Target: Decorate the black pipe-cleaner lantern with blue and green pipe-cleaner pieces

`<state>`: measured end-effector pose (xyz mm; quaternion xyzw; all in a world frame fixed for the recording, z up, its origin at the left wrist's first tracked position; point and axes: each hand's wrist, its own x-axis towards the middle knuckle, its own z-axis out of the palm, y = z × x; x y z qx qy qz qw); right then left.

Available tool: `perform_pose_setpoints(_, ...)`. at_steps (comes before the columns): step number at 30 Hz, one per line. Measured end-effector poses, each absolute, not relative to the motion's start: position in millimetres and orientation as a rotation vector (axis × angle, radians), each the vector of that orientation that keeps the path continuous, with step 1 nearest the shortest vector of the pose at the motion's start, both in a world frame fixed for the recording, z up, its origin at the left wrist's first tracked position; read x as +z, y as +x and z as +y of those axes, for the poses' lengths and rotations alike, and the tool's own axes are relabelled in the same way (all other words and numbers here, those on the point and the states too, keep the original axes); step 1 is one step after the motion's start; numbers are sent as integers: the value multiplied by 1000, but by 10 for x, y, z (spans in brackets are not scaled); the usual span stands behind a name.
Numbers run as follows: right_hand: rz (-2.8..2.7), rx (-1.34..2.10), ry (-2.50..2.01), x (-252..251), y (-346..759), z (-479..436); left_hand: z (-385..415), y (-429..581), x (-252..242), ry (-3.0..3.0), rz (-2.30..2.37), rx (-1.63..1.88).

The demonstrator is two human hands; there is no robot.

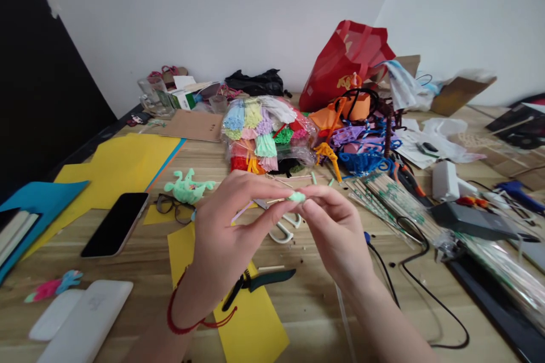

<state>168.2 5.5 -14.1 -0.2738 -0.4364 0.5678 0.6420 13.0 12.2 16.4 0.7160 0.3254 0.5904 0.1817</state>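
Above the middle of the table, my left hand (230, 224) and my right hand (340, 232) meet at their fingertips. Both pinch a small mint-green piece of pipe cleaner (297, 197), its ends partly hidden by the fingers. Below them lie scissors with white handles (283, 233), partly covered by my left hand. A dark-handled pair of cutters (272, 279) rests across a yellow sheet (255, 332) under my left wrist. To the left sits a mint-green pipe-cleaner figure (187, 187) beside a pair of glasses (174, 208).
Bundled coloured pipe cleaners (264, 130) lie at the back, beside a red bag (344, 68). On the left are a phone (116, 224), a white case (87, 323) and yellow sheets (123, 164). Wrapped sticks (400, 204), orange-handled pliers (409, 178) and a black cable (443, 306) occupy the right.
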Motion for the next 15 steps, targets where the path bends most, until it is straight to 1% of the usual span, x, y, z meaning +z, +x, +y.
perform_pose_setpoints(6,-1049,1127,-659,-104,1696,30,47,189,178,2088,961,1733)
perform_pose_setpoints(15,-1071,1041,-700,-55,1691,-6,61,124,201,2160,958,1624)
